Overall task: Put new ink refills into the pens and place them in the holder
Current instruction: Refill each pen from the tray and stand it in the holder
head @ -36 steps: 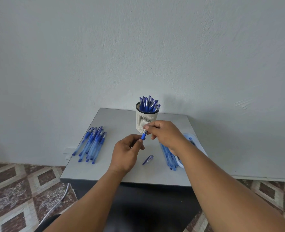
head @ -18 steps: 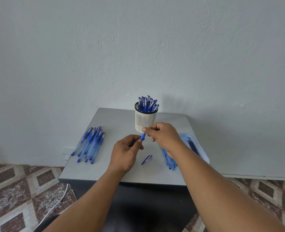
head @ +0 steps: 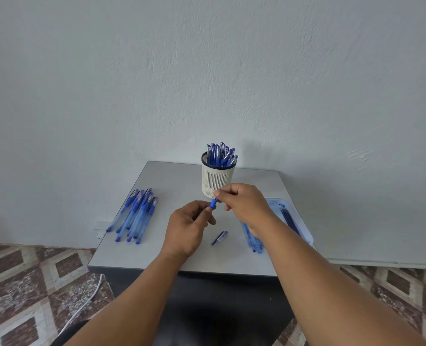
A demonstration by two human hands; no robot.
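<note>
Far left on the table [head: 172, 181]: a heap of pens [head: 135, 214], capped, apparently waiting for refills. Centre: left hand [head: 187, 228] curled round a pen barrel [head: 213, 204], right hand [head: 244, 204] pinching its blue tip end. Cap [head: 220, 237] loose below. Behind: holder [head: 217, 179] already crowded with finished pens. Right: more pens [head: 253, 242], then a tray [head: 304, 227] of refills [head: 288, 216]. Roughly half done, by the look.

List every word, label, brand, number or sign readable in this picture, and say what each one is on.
No text can be read anywhere in this view.
Pens in the holder: any print on the barrels is too small to read.
Pile of pens on the left of the table: no legible marking.
Pen cap lying on the table: no marking shows.
Plastic tray with refills: no label visible.
Wall and floor tiles: no signs.
</note>
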